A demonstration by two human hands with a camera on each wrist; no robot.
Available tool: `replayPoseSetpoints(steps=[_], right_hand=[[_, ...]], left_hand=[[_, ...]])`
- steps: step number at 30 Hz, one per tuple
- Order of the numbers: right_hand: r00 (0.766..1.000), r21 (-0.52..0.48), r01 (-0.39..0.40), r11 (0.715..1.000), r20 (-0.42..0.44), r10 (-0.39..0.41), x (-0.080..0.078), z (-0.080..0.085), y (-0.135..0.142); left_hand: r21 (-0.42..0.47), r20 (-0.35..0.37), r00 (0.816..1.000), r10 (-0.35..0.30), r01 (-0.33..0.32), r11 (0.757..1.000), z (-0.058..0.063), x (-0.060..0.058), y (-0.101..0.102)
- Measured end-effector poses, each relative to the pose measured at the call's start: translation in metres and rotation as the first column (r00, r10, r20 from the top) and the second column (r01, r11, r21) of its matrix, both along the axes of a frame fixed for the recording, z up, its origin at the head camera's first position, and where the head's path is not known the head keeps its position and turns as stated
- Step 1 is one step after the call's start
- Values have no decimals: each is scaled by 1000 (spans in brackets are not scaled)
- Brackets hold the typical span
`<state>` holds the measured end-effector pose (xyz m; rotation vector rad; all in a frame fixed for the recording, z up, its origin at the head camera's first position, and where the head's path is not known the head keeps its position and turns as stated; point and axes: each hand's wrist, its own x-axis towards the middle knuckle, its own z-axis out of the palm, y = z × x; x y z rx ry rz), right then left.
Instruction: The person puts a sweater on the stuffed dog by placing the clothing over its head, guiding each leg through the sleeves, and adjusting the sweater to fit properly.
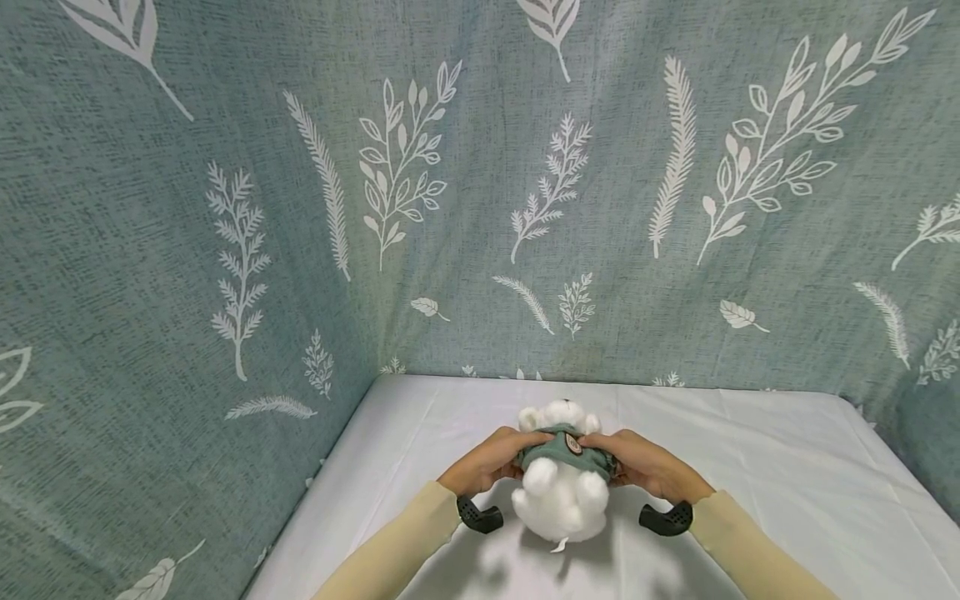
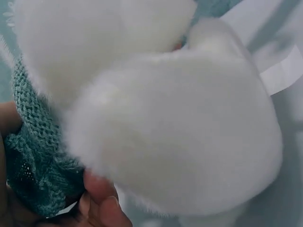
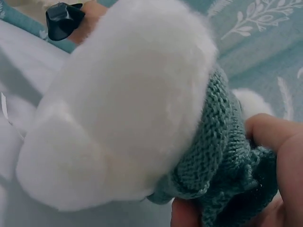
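A white plush bear (image 1: 558, 504) in a green knitted sweater (image 1: 557, 451) is held between both hands, its head pointing away and its legs and rounded bottom toward me. On its left side my left hand (image 1: 491, 460) grips the sweater, thumb across the chest. From the other side my right hand (image 1: 651, 463) grips it the same way, its thumb near a round patch (image 1: 573, 444) on the sweater. In the left wrist view, fingertips (image 2: 100, 187) curl against the knit below the white fur. The right wrist view shows the right thumb (image 3: 270, 130) on the sweater.
A white cloth covers the table (image 1: 750, 442). Green curtains (image 1: 465, 208) with white leaf prints stand behind and at the sides. Black wrist pieces (image 1: 480, 517) sit under both sleeves. A white tag (image 1: 559, 546) hangs from the bear's bottom.
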<state>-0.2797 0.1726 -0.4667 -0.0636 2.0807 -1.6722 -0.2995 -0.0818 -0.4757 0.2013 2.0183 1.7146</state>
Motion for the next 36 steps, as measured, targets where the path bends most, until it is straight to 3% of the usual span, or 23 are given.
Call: replayPoseSetpoints(steps=[10,18,27,32,36], right_hand=[[997,-4,56,998,49,-55,4,-5,-7],[992,35,92,995,83,-95,4,-10,-8],[990,53,108,993,82,-113,4,-16,-9],[992,114,113,987,35,-118,2,-18,-7],[996,173,89,981,-38,-83,3,-18,0]], left_hand=[[31,70,997,18,-20,999,-12,1,-2],[118,118,993,-1,-13,993,-22,1,0],[100,118,993,-9,-3,995,-27,2,0],[18,77,997,-11,10,1000,-26,0,-2],[-141,-18,999,27,-29,990,-22,3,-4]])
